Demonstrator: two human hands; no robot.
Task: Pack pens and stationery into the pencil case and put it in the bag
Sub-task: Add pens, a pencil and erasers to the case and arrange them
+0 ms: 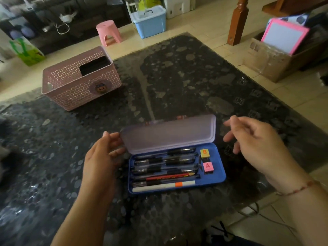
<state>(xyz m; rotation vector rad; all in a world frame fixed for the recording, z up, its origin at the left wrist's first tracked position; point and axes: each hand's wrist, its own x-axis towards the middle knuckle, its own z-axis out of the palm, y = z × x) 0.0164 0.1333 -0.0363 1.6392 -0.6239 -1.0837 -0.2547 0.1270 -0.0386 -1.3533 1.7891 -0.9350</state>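
A blue plastic pencil case (219,172), a shallow rounded rectangle, lies open on the dark, glossy, stone-patterned bench (177,77) at the 6 o'clock side of the view. Its translucent lilac lid (168,134) stands tilted up along the far edge. Inside lie several clear-barrelled black pens (165,159) side by side, a red pencil (167,176) and a white stick with an orange band (163,186) nearest the person. At the case's 3 o'clock end sit 2 small cubes, a yellow block marked B (204,152) and a pink block marked A (208,166).

The left hand (101,157) touches the lid's left corner with relaxed, spread fingers, its grip apart. The right hand (255,141) hovers just beside the lid's right end, fingers loosely bent, holding nothing, a thin red bracelet (300,189) at the wrist.

At 10 o'clock a pink perforated plastic basket (71,86) stands on the bench, well apart from the case. Beyond, on the tiled floor, are a pink stool (108,31), a blue lidded box (150,22) and, at 2 o'clock, a cardboard box (276,63).
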